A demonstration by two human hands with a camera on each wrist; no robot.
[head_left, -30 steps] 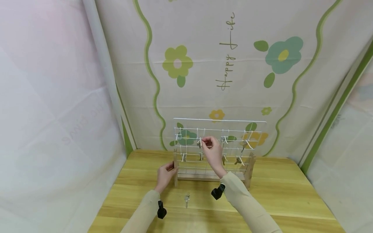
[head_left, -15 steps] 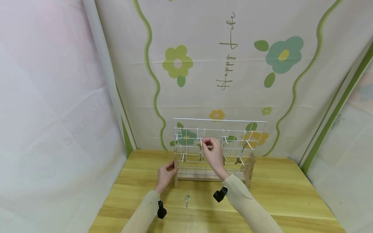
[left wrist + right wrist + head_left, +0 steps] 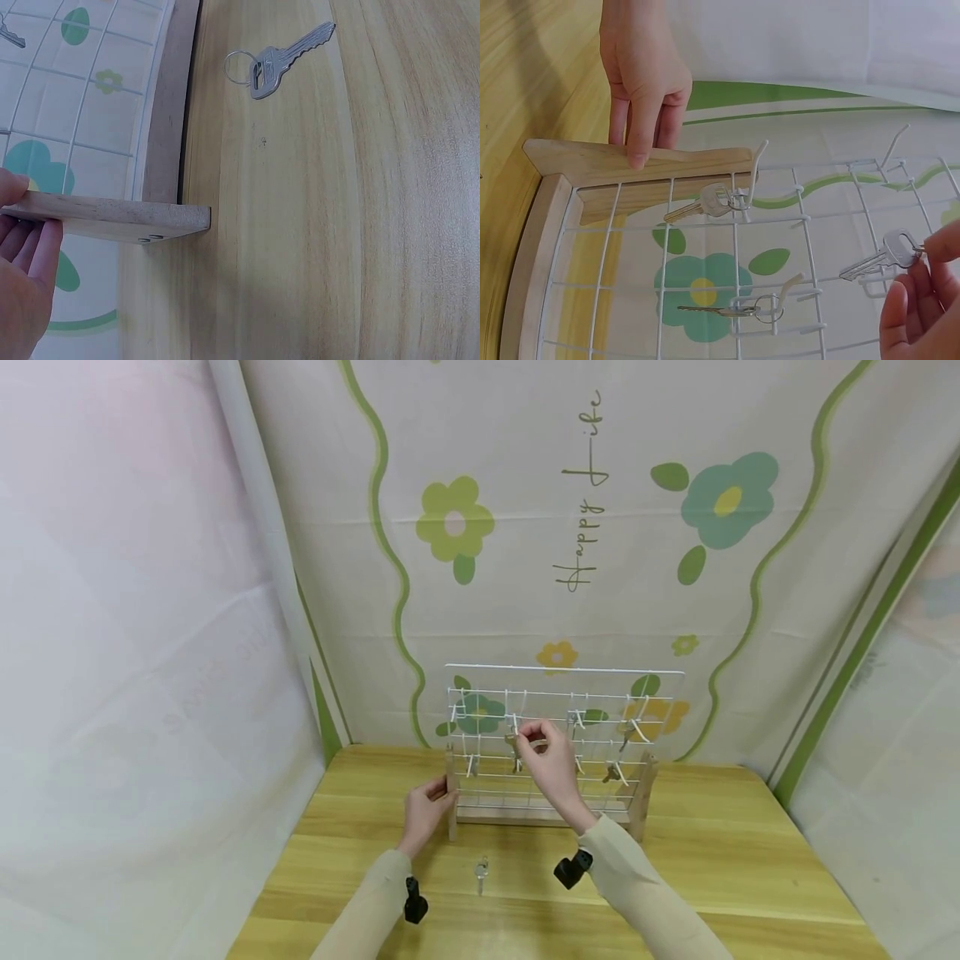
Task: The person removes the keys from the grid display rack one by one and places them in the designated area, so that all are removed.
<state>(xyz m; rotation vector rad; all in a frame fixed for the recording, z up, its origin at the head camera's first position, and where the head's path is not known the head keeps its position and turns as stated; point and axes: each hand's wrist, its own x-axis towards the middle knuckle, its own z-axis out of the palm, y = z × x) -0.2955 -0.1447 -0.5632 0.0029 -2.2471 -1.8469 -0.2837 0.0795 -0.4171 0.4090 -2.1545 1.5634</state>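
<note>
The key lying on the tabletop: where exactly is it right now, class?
In the head view, the key lies on the tabletop at lower centre, in front of the wire rack and to the right of the left sleeve.

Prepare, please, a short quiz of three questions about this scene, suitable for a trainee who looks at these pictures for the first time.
1. Multiple choice: the key seen in full in the left wrist view is:
A) hanging on a hook
B) lying on the wooden tabletop
C) held between fingers

2. True or false: the right hand rests flat on the wooden tabletop.

3. Open: what does the left hand grip?

Key:
1. B.
2. False; it pinches another key near its ring end.
3. A wooden side post of the rack.
</note>
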